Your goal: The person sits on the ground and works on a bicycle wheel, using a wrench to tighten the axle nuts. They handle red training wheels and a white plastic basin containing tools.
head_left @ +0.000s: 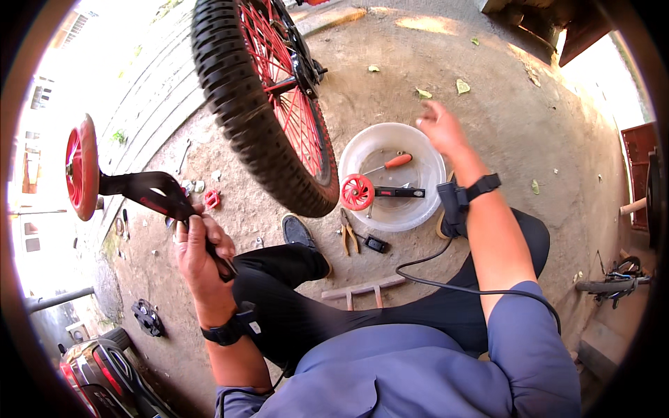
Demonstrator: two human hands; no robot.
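My left hand is closed round the lower end of a training wheel's black bracket. Its red wheel points up at the far left. My right hand hovers by the far right rim of a whitish plastic basin; the fingers look loosely bent and apart, with nothing visible in them. Inside the basin lie an orange-handled screwdriver and a second training wheel, its black bracket toward the right. A bicycle wheel with a knobby black tire and red spokes stands raised between my hands.
Pliers with orange handles and a small black box lie before the basin. A red pedal is on the ground left of the tire. A low wooden stool sits between my legs. A cable runs along my right arm.
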